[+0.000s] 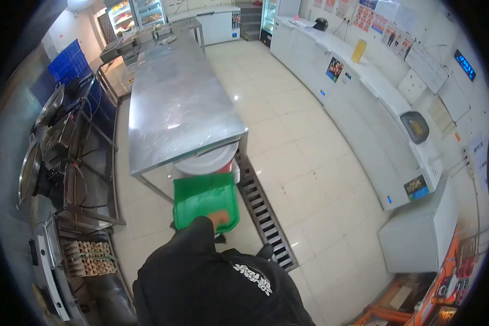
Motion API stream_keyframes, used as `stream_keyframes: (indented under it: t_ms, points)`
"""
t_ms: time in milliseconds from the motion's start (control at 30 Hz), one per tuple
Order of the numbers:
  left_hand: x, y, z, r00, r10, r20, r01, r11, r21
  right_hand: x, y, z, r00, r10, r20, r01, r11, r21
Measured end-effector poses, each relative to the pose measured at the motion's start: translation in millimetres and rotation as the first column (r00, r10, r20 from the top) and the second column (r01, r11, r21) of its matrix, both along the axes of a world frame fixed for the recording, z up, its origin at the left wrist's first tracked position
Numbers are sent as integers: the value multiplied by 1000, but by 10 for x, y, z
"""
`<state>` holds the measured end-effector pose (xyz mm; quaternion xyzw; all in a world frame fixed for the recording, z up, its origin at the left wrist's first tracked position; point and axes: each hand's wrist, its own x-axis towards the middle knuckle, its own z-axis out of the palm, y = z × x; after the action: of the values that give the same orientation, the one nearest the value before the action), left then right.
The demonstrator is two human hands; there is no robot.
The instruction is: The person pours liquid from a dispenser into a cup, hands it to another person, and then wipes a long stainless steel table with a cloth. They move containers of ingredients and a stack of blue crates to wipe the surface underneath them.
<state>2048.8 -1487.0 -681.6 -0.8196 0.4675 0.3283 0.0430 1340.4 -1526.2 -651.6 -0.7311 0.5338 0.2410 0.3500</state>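
Green tray: held low over the floor, just under the near end of the steel table. One hand, side unclear, grips its near edge at 6 o'clock, fingers closed on it. White tub at 12; floor drain at 3; egg cartons at 8.

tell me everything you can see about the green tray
The green tray looks like plastic: a shallow rectangle with rounded corners and a raised rim, nothing visible inside. It is held out roughly level above the pale tiled floor, just in front of the steel table's near end and a white round tub beneath it. One hand, from a black sleeve, grips its near edge; which hand is unclear.
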Motion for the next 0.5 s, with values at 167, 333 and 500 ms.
stream_keyframes:
  t_ms: [167,333,500]
  points:
    - [-625,-1482,937,970,-200,-136,183,975,-128,736,-2378,-426,915,402,-7,-392,887,-246]
    - [395,-2469,2229,902,328,-281,-428,583,-691,2742,-4881,-366,875,91,476,1,982,-189]
    - [2729,-2656,2597,570,802,-178,-493,161,-855,4501,-5869,1082,754,-145,641,252,964,-79]
